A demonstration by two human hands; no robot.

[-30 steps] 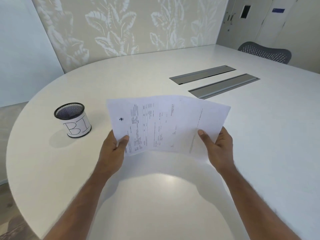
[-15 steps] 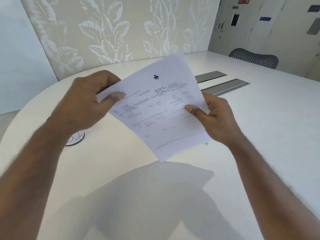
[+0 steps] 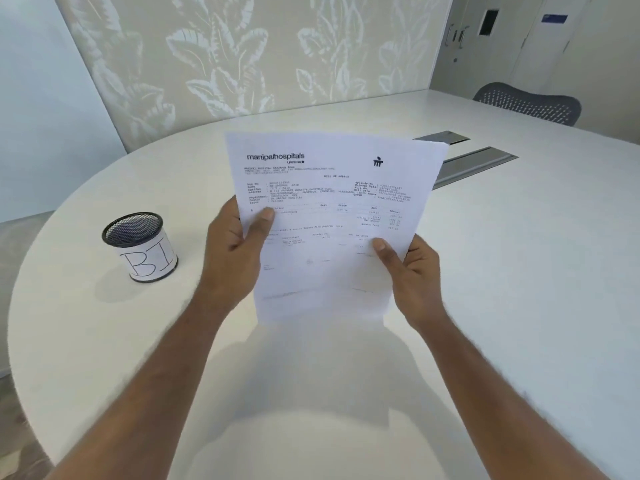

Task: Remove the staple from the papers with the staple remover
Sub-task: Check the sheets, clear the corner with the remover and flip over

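Observation:
I hold the papers (image 3: 332,216), white printed sheets with a hospital letterhead, upright above the table with the print facing me. My left hand (image 3: 235,254) grips their left edge, thumb on the front. My right hand (image 3: 412,271) grips the lower right edge, thumb on the front too. A second sheet peeks out behind the top right corner. I see no staple on the sheets and no staple remover anywhere in view.
A black mesh pen cup (image 3: 140,245) with a white label marked "B1" stands on the white table (image 3: 519,271) to the left of my hands. Two grey cable hatches (image 3: 474,164) lie behind the papers. A grey mesh chair (image 3: 526,103) stands at the far right.
The papers went from a flat spread to a tilted hold and now stand upright and square to me. Both hands shifted down to the sheets' lower sides.

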